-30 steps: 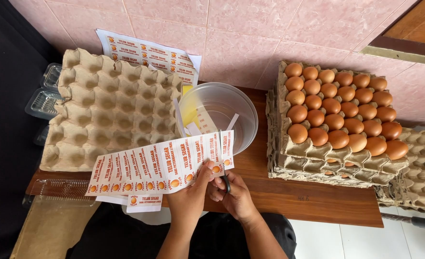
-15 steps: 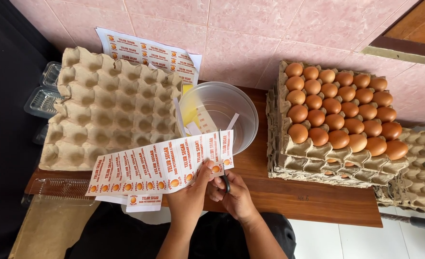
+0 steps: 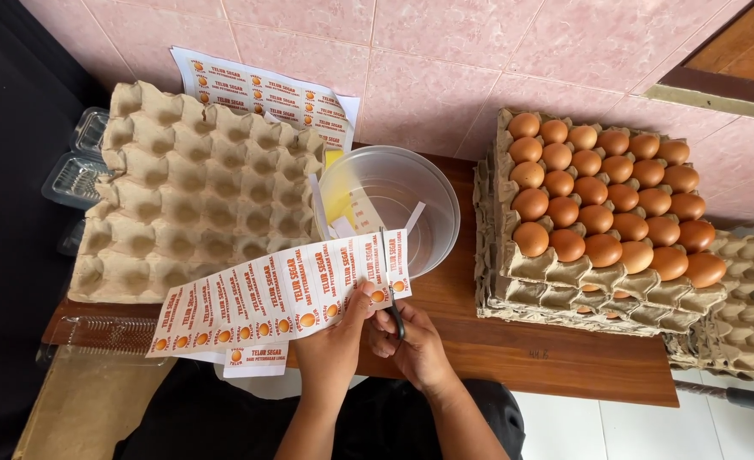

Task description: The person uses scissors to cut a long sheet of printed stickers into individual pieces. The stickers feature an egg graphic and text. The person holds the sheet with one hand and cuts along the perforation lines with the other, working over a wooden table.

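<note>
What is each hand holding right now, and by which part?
The left hand pinches the printed label sheet at its lower edge near the right end. The right hand holds small scissors by the handles, blades pointing up into the sheet.

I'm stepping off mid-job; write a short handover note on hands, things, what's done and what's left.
Left hand holds the label sheet by its right end.
Right hand works scissors into the sheet's right edge.
Clear bowl behind holds a few cut strips.
Done: a few labels cut off.
Left: most of the sheet is uncut; another printed sheet leans on the wall.
</note>
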